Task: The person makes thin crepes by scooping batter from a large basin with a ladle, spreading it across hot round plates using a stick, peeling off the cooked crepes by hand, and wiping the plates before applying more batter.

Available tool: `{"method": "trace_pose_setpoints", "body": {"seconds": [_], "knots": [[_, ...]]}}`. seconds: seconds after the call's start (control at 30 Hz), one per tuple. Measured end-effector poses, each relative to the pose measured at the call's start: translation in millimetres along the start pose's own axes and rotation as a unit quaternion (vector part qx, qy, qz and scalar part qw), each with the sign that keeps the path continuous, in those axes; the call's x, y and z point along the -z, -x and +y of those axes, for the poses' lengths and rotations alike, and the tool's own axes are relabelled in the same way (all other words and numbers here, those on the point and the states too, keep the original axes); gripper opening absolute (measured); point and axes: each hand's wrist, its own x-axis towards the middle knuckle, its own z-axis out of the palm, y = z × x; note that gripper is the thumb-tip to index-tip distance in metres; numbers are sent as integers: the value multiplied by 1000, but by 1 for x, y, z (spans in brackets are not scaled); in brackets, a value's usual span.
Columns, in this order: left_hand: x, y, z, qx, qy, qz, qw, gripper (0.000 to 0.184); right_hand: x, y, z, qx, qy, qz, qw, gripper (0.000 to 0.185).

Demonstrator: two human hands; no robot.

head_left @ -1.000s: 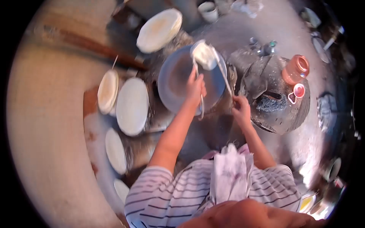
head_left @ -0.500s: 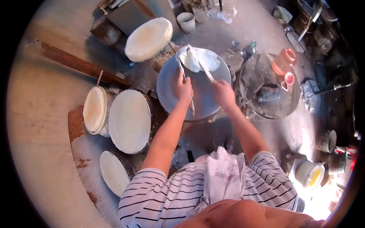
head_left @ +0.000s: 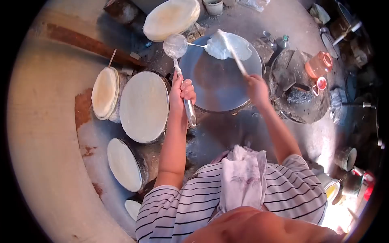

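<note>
My left hand (head_left: 182, 92) is closed round the handle of a metal ladle (head_left: 175, 46), whose bowl, coated in white batter, is just off the left edge of a round grey griddle (head_left: 221, 87). A thin strand of batter links the ladle to a white pool of batter (head_left: 239, 45) on the griddle's far part. My right hand (head_left: 258, 89) grips a pale stick-like spreader (head_left: 238, 60), its far end lying in the pool.
Round pale discs on stands (head_left: 144, 106) line the left side, with another disc (head_left: 171, 18) behind. A dark round stove top (head_left: 300, 101) at right bears a pink jar (head_left: 318, 65) and a pink cup (head_left: 321, 83). Two bottles (head_left: 283, 41) stand behind.
My left hand has moved left and lifted the ladle off the griddle. The batter now lies spread as a wider pool at the far side, and my right hand has shifted right with the spreader.
</note>
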Motion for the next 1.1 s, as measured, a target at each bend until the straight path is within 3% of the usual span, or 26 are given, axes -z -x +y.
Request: {"method": "trace_pose_setpoints", "body": {"seconds": [0.07, 0.13, 0.2, 0.27, 0.3, 0.4, 0.5, 0.6, 0.63, 0.67, 0.7, 0.73, 0.8, 0.93, 1.0, 1.1], "knots": [[4, -1, 3, 45, 124, 17, 991, 20, -21, -15, -15, 61, 9, -10, 998, 30], [14, 11, 2, 124, 273, -65, 952, 33, -10, -28, -23, 53, 9, -41, 998, 25], [10, 34, -3, 146, 325, -146, 923, 37, 12, -25, -3, 67, 54, -4, 996, 25], [9, 41, -11, 115, 290, -160, 936, 38, 29, -28, 21, 93, 132, 32, 986, 30], [8, 36, -15, 81, 294, -112, 946, 37, 30, -33, 22, 117, 133, 19, 984, 32], [-2, 27, -32, 69, 365, -83, 925, 36, 11, -59, 13, 103, 46, -88, 990, 31], [-22, 30, -63, -3, 337, -126, 933, 35, 3, -94, 12, 172, 35, -163, 971, 30], [-85, 58, -95, -74, 326, -108, 936, 34, 12, -98, 19, 214, -15, -230, 949, 30], [-113, 74, -111, -81, 328, -117, 934, 31, 23, -103, 19, 224, -30, -258, 939, 29], [-139, 85, -122, -96, 302, -120, 941, 17, 32, -114, 15, 241, -48, -279, 928, 29], [-166, 95, -133, -111, 277, -123, 947, 19, 45, -126, 14, 238, -37, -288, 927, 30], [-192, 106, -145, -127, 251, -125, 951, 35, 56, -137, 24, 231, -24, -302, 925, 30], [-217, 108, -154, -183, 181, -112, 960, 35, 50, -169, 59, 235, 23, -246, 940, 32], [-242, 103, -176, -267, 70, -73, 958, 37, 20, -162, 52, 200, -48, -317, 926, 33], [-253, 103, -184, -282, 50, -66, 956, 38, 16, -155, 32, 317, -72, -309, 894, 30], [-251, 102, -184, -304, 42, -50, 950, 42, 33, -164, 22, 296, -86, -369, 877, 28]]}}
